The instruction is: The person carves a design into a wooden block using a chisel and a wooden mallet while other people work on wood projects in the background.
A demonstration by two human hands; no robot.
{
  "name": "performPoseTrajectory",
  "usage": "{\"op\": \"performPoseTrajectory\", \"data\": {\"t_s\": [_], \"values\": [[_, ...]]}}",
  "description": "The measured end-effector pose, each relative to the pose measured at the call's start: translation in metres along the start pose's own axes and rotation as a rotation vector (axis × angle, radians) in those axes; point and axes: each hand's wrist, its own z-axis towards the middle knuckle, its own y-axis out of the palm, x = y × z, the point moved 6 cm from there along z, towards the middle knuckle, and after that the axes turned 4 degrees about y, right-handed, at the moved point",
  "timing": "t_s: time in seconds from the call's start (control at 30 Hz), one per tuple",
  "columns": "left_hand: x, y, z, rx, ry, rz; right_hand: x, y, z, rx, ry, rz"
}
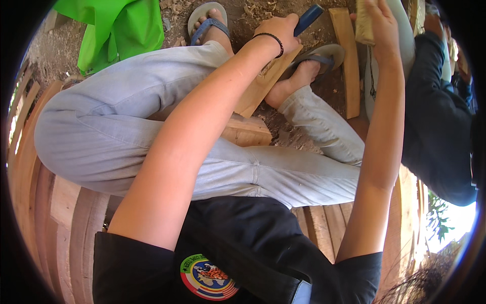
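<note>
Possibly, a stray swing of the wooden block (363, 26), clasped in the right hand (383, 28), could strike the left hand (281, 33), closed around the blue handle (309, 20).

Lettering (190, 264) edges the round badge (210, 277) on the shirt (316, 263)
</note>
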Motion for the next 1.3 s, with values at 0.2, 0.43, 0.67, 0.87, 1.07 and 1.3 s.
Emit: {"op": "performPoseTrajectory", "data": {"t_s": [0.2, 0.43, 0.67, 0.87, 1.07, 1.3], "values": [[-0.006, 0.006, 0.006, -0.052, -0.020, -0.041, 0.002, 0.024, 0.027, -0.299, 0.081, -0.660], [-0.006, 0.016, 0.016, -0.160, -0.058, -0.009, 0.009, 0.017, 0.039, -0.412, 0.365, -0.596], [-0.013, 0.023, 0.018, -0.187, -0.118, 0.059, 0.040, 0.009, -0.003, -0.037, 0.079, -0.532], [-0.021, 0.019, 0.007, -0.054, -0.071, -0.075, 0.036, 0.008, -0.082, 0.270, -0.018, -0.399], [-0.006, -0.013, -0.030, -0.052, -0.115, -0.155, 0.030, 0.070, -0.195, 0.059, 0.314, -1.088], [0.019, -0.020, -0.053, -0.055, -0.118, -0.133, 0.080, 0.033, -0.224, 0.126, 0.332, -1.031]]}}
